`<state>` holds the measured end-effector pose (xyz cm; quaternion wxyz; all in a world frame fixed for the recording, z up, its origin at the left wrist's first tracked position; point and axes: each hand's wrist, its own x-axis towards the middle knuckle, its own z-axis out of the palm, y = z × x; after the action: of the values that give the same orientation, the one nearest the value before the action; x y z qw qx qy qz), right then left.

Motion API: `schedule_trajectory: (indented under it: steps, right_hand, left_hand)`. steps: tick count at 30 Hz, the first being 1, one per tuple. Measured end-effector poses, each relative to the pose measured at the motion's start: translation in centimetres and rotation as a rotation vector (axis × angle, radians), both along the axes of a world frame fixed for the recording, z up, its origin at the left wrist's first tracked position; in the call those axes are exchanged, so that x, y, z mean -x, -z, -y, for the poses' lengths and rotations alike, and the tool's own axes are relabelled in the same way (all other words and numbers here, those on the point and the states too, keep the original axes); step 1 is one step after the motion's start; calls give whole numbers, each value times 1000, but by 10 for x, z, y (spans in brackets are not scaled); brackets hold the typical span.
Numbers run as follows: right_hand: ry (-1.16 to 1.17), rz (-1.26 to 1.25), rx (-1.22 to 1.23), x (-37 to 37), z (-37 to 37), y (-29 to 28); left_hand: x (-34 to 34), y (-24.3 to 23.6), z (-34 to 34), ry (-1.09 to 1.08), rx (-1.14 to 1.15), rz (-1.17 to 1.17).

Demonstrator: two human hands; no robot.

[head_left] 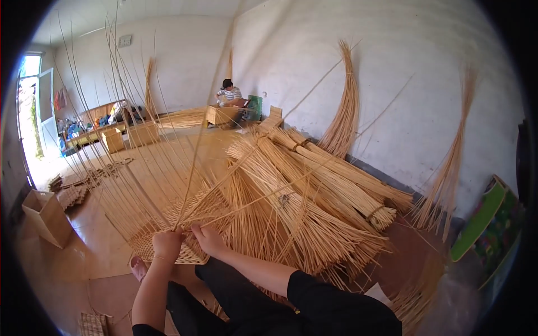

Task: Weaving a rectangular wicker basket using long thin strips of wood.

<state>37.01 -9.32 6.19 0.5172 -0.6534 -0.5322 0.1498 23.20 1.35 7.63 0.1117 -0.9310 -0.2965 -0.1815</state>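
Nearest us, below and right of the part-woven wicker basket (191, 253), lies a black sleeve (342, 308). Well left of the basket we record a wooden box (51, 221). The basket itself sits just beyond our legs (232, 288), with long wicker rods (148, 196) standing up from it. In our judgement, sound weaving here calls for seating each rod snugly, even tension and regular spacing. At the basket's near part, our left hand (167, 245) has its fingers curled tightly around wicker rods; just right, our right hand (209, 242) grasps with thumb and fingertips, though which rods we cannot tell. Right of the basket we note tied rod bundles (314, 224).
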Motion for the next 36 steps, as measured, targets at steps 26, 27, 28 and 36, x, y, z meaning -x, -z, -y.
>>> schedule_trajectory:
  steps: [26,27,28,36]
  right_hand:
    - [-331,-668,-63,49,-103,7]
    - [-374,-676,-118,50,-103,9]
    - [-334,-647,-69,51,-103,10]
    - [-393,-586,-23,45,-108,11]
  left_hand:
    - [155,-4,20,-407,432,402]
    - [151,-2,15,-445,582,493]
    - [147,0,9,-454,730,633]
    - [132,-2,-22,-629,1109,718]
